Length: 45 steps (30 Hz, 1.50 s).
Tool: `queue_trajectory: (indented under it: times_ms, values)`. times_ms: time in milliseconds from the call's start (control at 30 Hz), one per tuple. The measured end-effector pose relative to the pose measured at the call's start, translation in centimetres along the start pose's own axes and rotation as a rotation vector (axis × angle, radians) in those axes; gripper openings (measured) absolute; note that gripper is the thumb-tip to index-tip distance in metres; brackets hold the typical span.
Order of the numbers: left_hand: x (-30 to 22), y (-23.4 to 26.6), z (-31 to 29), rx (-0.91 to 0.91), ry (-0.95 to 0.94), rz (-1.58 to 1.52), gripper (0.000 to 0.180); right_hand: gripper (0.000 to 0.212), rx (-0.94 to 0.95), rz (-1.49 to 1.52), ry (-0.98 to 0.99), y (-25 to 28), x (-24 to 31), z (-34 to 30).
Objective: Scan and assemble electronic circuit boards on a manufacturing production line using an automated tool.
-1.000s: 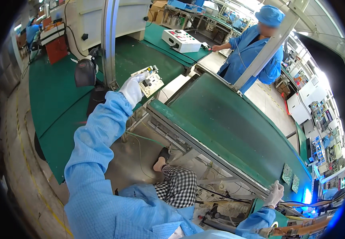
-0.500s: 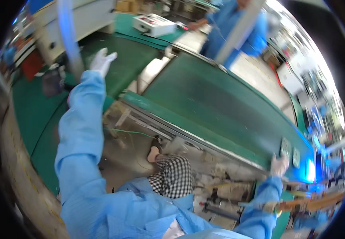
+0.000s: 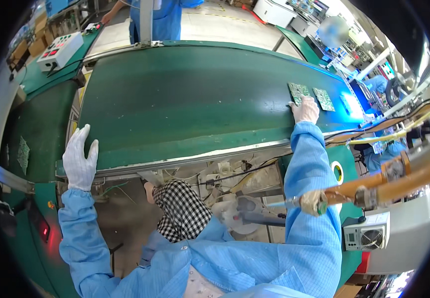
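My right hand (image 3: 306, 111), in a white glove, reaches to the right part of the green conveyor belt (image 3: 185, 94). Its bent fingers close on the near edge of a green circuit board (image 3: 298, 91), covering that corner. A second circuit board (image 3: 323, 100) lies just right of it, apart from the hand. My left hand (image 3: 80, 159), also gloved in white, is held over the belt's near left corner. Its fingers are stretched and the thumb stands apart, with nothing in it. Another circuit board (image 3: 23, 155) lies on the dark green surface at the far left.
A white control box (image 3: 60, 51) stands at the back left. Across the belt is a person in blue (image 3: 160, 20) beside a metal post (image 3: 146, 22). A brown jointed arm (image 3: 364, 191) crosses above my right forearm, near a tape roll (image 3: 337, 173) and a fan unit (image 3: 366, 232).
My view has turned to the right, and the belt now lies more level across it. My left hand has come from the left-hand surface to the belt's corner. The right hand stays by the boards.
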<state>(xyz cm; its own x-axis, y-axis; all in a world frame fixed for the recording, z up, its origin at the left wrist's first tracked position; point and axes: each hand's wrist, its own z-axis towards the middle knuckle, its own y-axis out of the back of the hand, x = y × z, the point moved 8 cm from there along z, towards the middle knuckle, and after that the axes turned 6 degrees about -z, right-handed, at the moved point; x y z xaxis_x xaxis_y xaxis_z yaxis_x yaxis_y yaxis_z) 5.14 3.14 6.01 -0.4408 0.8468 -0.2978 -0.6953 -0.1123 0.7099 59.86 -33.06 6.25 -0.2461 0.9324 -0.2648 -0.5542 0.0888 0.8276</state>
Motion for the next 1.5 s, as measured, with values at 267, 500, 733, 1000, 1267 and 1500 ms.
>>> queue_trajectory:
  times_ms: [267, 500, 733, 1000, 1267, 1500]
  values:
    - [-0.8, 1.3, 0.0, -0.038, 0.006, -0.038, 0.037, 0.043, 0.152, 0.001, 0.152, -4.4, -2.0, 2.0]
    - [-4.3, 0.0, -0.1, -0.067, -0.014, -0.087, 0.052, 0.031, 0.098, 0.211, 0.215, 2.3, -1.2, 2.5]
    - [-20.2, -5.4, 0.6, 0.007, -0.082, -0.767, 0.085, 0.029, 0.59, 2.367, -0.181, 13.7, 12.8, -9.1]
    - [-20.4, -5.1, -2.2, -0.05, 0.118, -1.285, 0.037, 0.012, 0.527, 1.634, 0.448, 20.1, 15.7, -21.7]
    - [-11.8, -4.3, -6.6, 0.251, 0.332, -1.635, 0.02, 0.016, -0.033, 0.957, 0.519, 17.8, 12.8, -18.3]
    - [-0.2, 8.0, -15.7, -0.067, 0.898, -1.873, 0.049, 0.027, 0.008, 0.909, 0.308, 6.2, 7.0, -13.0]
